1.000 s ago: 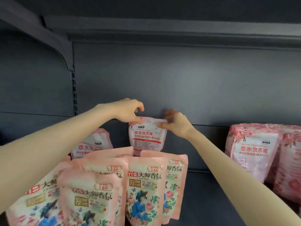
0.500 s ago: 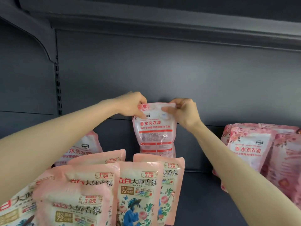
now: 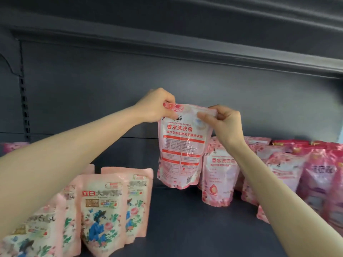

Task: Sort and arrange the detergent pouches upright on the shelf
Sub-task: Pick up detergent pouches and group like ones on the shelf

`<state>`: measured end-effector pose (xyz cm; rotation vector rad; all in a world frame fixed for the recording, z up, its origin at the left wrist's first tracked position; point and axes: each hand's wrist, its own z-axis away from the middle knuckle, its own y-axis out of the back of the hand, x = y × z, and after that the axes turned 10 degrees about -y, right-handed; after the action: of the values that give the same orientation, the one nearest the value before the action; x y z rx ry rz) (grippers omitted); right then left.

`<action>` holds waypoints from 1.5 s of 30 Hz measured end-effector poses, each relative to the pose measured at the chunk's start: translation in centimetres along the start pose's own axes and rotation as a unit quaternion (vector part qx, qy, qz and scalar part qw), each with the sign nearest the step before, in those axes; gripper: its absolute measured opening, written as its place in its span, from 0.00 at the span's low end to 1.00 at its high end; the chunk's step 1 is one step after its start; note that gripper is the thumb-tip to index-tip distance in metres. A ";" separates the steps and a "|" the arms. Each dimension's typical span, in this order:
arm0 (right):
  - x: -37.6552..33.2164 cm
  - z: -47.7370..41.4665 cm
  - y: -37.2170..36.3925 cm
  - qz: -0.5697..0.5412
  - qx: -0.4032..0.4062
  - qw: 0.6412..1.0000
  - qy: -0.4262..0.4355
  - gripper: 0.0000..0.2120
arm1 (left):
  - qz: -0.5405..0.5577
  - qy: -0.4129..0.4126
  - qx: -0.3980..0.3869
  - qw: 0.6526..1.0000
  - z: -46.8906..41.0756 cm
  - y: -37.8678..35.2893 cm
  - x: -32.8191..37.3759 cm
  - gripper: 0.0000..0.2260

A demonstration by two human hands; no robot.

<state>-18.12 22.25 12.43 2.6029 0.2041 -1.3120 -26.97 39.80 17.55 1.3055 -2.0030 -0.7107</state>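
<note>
Pouch point(image 3: 182, 145) lifted rightward since earlier, hung vertical, top corners pinched by left hand point(image 3: 157, 106) and right hand point(image 3: 225, 123), matching row point(image 3: 219, 179) nearer right.

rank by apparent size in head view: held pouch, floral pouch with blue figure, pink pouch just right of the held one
1-2. held pouch and floral pouch: look alike, and the floral one is nearer, so no ranking.
3. pink pouch: smallest, partly hidden.
</note>
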 end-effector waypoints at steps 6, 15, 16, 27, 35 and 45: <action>2.2 3.7 8.5 -0.010 -0.097 0.992 -0.076 0.09 | 0.000 0.002 -0.008 1.000 0.8 -5.2 6.9 0.10; 6.0 6.6 15.2 0.075 -0.077 0.993 -0.054 0.11 | 0.050 0.066 0.062 0.995 3.6 -14.1 12.0 0.10; 6.2 7.0 15.5 0.073 -0.080 0.993 -0.054 0.10 | 0.050 0.070 0.067 0.994 3.8 -14.7 12.3 0.09; 8.5 8.4 15.7 -0.007 -0.165 0.982 -0.091 0.08 | 0.241 0.228 0.131 0.934 11.4 -23.3 14.9 0.57; 11.3 11.0 16.2 -0.064 -0.297 0.929 -0.210 0.10 | 0.195 0.212 0.106 0.952 11.7 -26.9 15.0 0.44; 11.8 11.6 16.3 -0.058 -0.337 0.920 -0.189 0.16 | 0.264 0.199 0.011 0.944 12.8 -24.1 14.0 0.38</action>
<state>-16.56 3.80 -1.63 1.7553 0.6235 -1.4275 -26.79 19.28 -5.27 0.7790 -1.8948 -0.1534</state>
